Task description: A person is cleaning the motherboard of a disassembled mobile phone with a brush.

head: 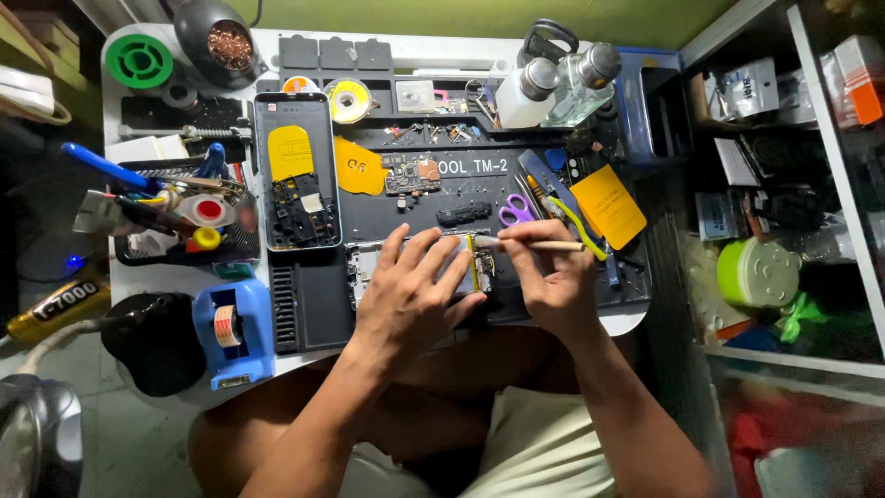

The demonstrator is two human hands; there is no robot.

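Observation:
My left hand (415, 290) lies flat on an opened phone body (364, 263) on the black work mat (304, 304), fingers spread over it and pressing it down. My right hand (553, 277) grips a small wooden-handled brush (535, 244), its tip pointing left onto the phone's inner parts near my left fingertips. Most of that phone is hidden under my left hand. A second opened phone (297, 171) with a yellow battery lies upright at the mat's left. A small circuit board (410, 172) rests above my hands.
A blue tape dispenser (235, 332) stands at the front left. A mesh basket of tools (175, 212) sits left. Purple-handled scissors (516, 212), a yellow card (608, 205) and two bottles (553, 88) are at the right. Shelves (784, 184) flank the right side.

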